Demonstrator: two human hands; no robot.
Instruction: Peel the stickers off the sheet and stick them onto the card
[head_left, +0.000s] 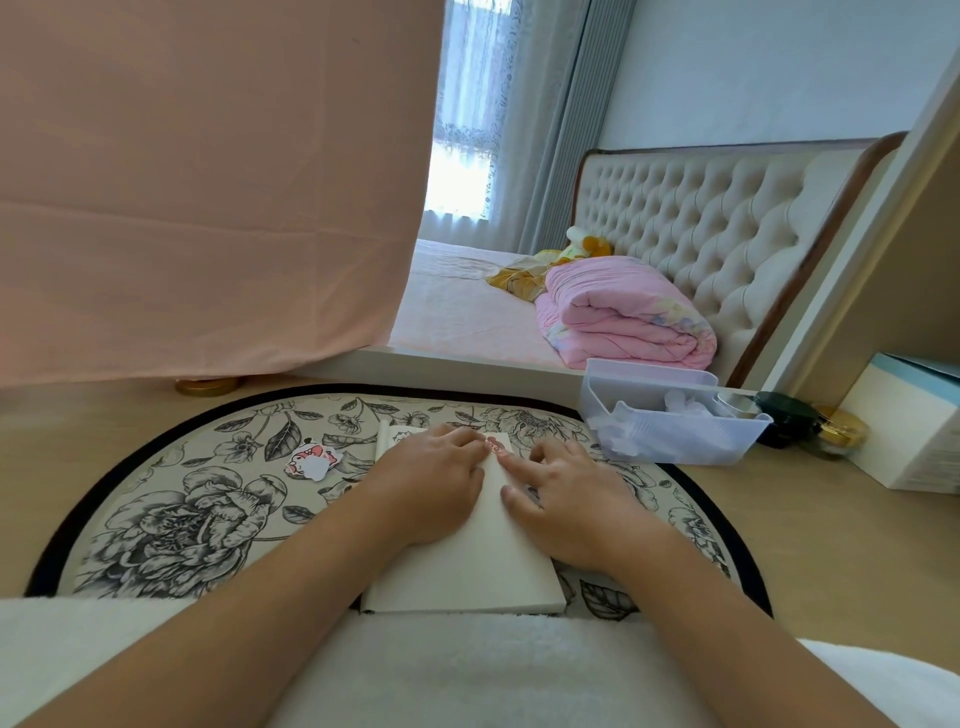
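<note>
Both flat on the card (483, 566): left hand (436, 483), right hand (566, 499), fingers (514, 464) straight, sticker (493, 443) by far edge.

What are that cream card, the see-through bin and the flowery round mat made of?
The card looks like thick matte paper: no glare, a visible edge. The bin looks like frosted translucent plastic: contents show through its walls. The mat may be printed fabric or vinyl, black-bordered; I can't tell which.
</note>
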